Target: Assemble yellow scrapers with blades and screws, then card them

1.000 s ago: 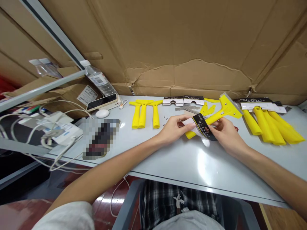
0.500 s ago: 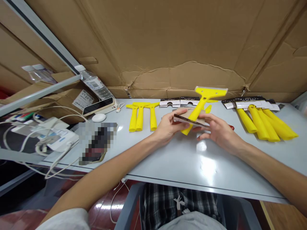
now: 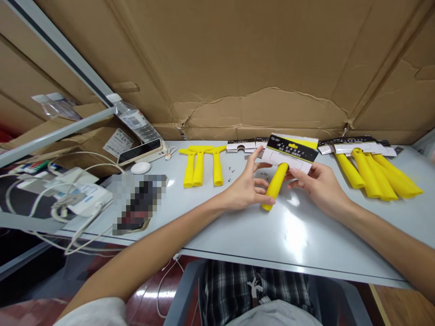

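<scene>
A yellow scraper (image 3: 277,188) is tilted between my hands above the table, its handle coming out through a hole in a black-and-white header card (image 3: 288,154). The card covers most of the scraper's head. My left hand (image 3: 246,185) has its lower fingers closed around the handle near its bottom end, while one finger points up beside the card. My right hand (image 3: 321,185) pinches the card's lower right corner, thumb in front. Several small screws (image 3: 231,170) lie on the table left of my left hand.
Bare yellow scrapers (image 3: 199,165) lie to the left. Several carded scrapers (image 3: 377,176) are grouped at right. More header cards (image 3: 240,145) lie at the back against the cardboard (image 3: 210,108). A phone (image 3: 140,151), white cables (image 3: 73,203) and a water bottle (image 3: 139,120) crowd the left.
The card has slid up the handle to the scraper's head and now faces me. The handle end has come lower and nearer. My left hand has shifted onto the handle.
</scene>
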Demonstrator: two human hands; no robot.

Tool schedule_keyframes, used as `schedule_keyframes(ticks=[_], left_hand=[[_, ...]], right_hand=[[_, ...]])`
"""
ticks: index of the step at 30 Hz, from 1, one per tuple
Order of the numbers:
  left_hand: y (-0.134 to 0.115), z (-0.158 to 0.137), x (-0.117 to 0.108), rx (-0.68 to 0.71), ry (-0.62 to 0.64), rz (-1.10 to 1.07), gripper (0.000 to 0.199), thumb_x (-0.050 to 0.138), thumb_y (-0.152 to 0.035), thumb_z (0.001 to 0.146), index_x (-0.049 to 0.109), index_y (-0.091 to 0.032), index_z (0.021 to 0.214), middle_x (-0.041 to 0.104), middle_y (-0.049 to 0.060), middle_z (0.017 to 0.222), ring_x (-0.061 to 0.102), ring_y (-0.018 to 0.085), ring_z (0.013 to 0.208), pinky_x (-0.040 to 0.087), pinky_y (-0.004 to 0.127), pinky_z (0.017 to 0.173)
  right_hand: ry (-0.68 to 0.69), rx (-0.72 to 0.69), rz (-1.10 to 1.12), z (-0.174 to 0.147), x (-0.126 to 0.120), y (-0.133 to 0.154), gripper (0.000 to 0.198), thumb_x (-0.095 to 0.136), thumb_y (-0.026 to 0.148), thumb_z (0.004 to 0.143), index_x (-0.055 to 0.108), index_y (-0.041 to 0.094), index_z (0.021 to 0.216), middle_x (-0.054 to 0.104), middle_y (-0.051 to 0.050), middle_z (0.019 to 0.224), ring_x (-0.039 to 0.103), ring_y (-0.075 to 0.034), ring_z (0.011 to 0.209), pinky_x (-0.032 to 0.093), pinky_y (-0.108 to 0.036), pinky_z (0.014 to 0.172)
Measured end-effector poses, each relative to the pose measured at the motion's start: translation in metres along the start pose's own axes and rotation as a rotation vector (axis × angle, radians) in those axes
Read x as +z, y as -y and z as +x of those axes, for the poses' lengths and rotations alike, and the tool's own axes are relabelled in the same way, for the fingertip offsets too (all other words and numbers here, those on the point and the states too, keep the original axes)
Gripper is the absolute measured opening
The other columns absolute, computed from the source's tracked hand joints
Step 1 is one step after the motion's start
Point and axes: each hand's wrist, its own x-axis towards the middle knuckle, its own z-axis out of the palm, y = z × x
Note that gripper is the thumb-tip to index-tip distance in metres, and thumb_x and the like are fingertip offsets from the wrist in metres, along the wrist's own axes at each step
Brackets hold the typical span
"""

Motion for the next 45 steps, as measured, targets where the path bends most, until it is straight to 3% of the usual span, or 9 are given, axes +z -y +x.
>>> schedule_keyframes(ticks=[7,13,16,19,21,28,37,40,45], left_hand=[[-0.004,-0.004,0.003,-0.106,0.107,0.043,0.148,0.094,-0.014,0.063,-0.005,-0.056,0.164,0.046,0.015,0.146,0.064,0.013,0.086,0.061,0.042,0.082],[-0.007,-0.005,0.005,-0.081,0.093,0.077,0.133,0.091,-0.025,0.074,-0.002,-0.051,0.166,0.05,0.017,0.145,0.069,0.016,0.084,0.062,0.044,0.083],[-0.007,-0.001,0.003,0.012,-0.048,0.04,0.099,0.082,-0.038,0.086,0.022,-0.037,0.165,0.058,0.018,0.14,0.071,0.021,0.094,0.062,0.042,0.083],[-0.009,0.004,-0.002,0.035,-0.148,0.042,0.06,0.077,-0.044,0.089,0.057,-0.019,0.139,0.066,0.018,0.131,0.07,0.027,0.104,0.062,0.04,0.082],[-0.01,0.006,-0.005,0.04,-0.196,0.061,0.049,0.081,-0.041,0.085,0.065,-0.015,0.124,0.07,0.016,0.126,0.069,0.027,0.107,0.06,0.042,0.087],[-0.002,0.007,-0.005,-0.018,-0.334,-0.085,0.074,0.092,-0.031,0.073,0.053,-0.02,0.135,0.075,0.011,0.111,0.074,0.025,0.098,0.06,0.046,0.089],[-0.004,0.01,-0.009,-0.054,-0.344,0.056,0.061,0.088,-0.026,0.076,0.063,-0.015,0.131,0.077,0.013,0.115,0.074,0.023,0.098,0.058,0.045,0.095],[-0.008,0.011,-0.022,-0.077,-0.273,0.191,0.053,0.086,-0.025,0.078,0.067,-0.013,0.125,0.078,0.012,0.112,0.073,0.022,0.095,0.057,0.043,0.092],[-0.025,0.006,-0.045,-0.103,0.132,0.562,0.033,0.079,-0.033,0.083,0.075,-0.014,0.11,0.079,0.009,0.104,0.071,0.022,0.092,0.055,0.037,0.083]], right_hand=[[-0.156,-0.026,0.141,0.008,-0.011,0.008,0.066,0.086,0.048,0.074,0.049,0.021,0.122,0.067,-0.006,0.114,0.07,-0.013,0.093,0.064,-0.028,0.08],[-0.083,0.012,0.152,0.007,-0.011,0.008,0.067,0.087,0.045,0.074,0.047,0.02,0.12,0.067,-0.005,0.104,0.07,-0.012,0.086,0.063,-0.026,0.079],[0.017,0.051,0.135,0.002,-0.004,0.004,0.08,0.087,0.047,0.074,0.04,0.023,0.134,0.067,-0.007,0.106,0.07,-0.014,0.082,0.064,-0.029,0.077],[0.12,0.088,0.113,-0.004,0.004,-0.001,0.09,0.086,0.05,0.075,0.033,0.026,0.143,0.067,-0.008,0.106,0.07,-0.016,0.079,0.064,-0.033,0.076],[0.153,0.107,0.105,-0.007,0.008,-0.005,0.093,0.085,0.052,0.076,0.03,0.026,0.147,0.066,-0.009,0.109,0.071,-0.017,0.081,0.064,-0.035,0.077],[0.153,0.08,0.108,-0.012,0.015,-0.018,0.118,0.088,0.044,0.074,0.01,0.037,0.162,0.06,-0.013,0.134,0.071,-0.021,0.107,0.065,-0.035,0.089],[0.151,0.102,0.004,-0.015,0.017,-0.017,0.129,0.087,0.041,0.075,-0.004,0.039,0.166,0.063,-0.01,0.124,0.073,-0.013,0.09,0.065,-0.029,0.087],[0.192,0.081,-0.088,-0.016,0.015,-0.013,0.124,0.084,0.04,0.078,-0.004,0.038,0.166,0.064,-0.008,0.116,0.072,-0.012,0.087,0.065,-0.027,0.083],[0.278,0.11,-0.236,-0.017,0.014,-0.011,0.095,0.072,0.053,0.088,0.016,0.034,0.163,0.064,-0.007,0.106,0.071,-0.014,0.079,0.064,-0.027,0.067]])
